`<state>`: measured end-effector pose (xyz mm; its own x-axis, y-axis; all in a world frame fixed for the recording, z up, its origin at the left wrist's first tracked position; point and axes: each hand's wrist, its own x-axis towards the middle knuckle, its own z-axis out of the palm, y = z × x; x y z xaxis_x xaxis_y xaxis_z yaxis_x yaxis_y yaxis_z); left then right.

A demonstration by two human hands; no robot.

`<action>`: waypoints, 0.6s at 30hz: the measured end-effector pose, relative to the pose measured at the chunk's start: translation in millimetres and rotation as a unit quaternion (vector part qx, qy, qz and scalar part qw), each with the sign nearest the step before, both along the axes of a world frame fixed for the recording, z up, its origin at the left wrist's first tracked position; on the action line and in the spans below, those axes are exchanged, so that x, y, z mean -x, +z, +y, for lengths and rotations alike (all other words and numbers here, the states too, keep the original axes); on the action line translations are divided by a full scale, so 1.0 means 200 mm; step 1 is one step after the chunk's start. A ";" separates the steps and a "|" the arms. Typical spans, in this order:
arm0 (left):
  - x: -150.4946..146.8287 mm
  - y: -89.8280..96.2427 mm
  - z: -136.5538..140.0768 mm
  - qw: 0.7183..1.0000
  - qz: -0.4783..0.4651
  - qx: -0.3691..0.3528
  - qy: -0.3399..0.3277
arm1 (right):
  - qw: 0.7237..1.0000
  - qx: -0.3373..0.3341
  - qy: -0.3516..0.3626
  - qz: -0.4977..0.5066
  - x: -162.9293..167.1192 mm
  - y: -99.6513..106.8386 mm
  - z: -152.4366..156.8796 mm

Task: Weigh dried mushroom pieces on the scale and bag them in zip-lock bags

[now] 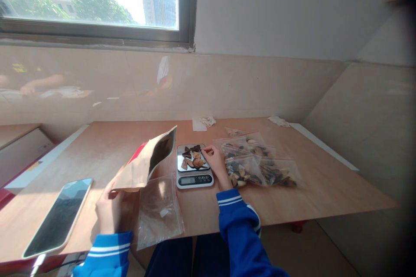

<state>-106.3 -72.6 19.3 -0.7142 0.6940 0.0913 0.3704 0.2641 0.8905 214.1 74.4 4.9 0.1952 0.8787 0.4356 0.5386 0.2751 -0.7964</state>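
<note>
My left hand (108, 207) is closed on the lower end of a kraft paper bag (136, 171), which is tilted with its open mouth facing the scale. A digital kitchen scale (195, 180) stands in the middle, its display lit but its digits too small to read surely. On its metal plate lie brown and dark dried slices (196, 162). At the plate's right edge my right hand (214, 160) has thumb and forefinger pinched together; what is between them is hidden. A clear zip bag (160, 214) lies flat beneath the paper bag, overhanging the table's front edge.
Several clear zip bags with dried slices (247, 171) lie overlapping to the right of the scale. A phone (60, 216) with a plugged-in cable (39, 264) rests at the left. Crumpled tissue (208, 121) and another tissue (278, 121) lie along the wall.
</note>
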 end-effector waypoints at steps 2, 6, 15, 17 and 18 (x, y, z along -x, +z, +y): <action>0.00 0.00 0.00 1.000 -0.002 0.002 -0.002 | 1.000 0.000 0.000 -0.009 0.00 0.01 -0.01; -0.01 0.02 0.00 1.000 -0.011 0.006 -0.006 | 1.000 -0.013 0.001 -0.004 -0.01 0.01 -0.01; -0.05 0.05 -0.01 1.000 -0.017 -0.017 -0.010 | 0.999 -0.023 0.024 0.002 -0.03 -0.03 0.01; -0.03 0.03 -0.01 1.000 -0.015 -0.019 -0.012 | 0.999 -0.021 0.026 -0.007 -0.03 -0.04 0.01; -0.02 0.02 -0.01 1.000 -0.014 -0.019 -0.012 | 0.999 -0.021 0.027 -0.013 -0.02 -0.04 0.01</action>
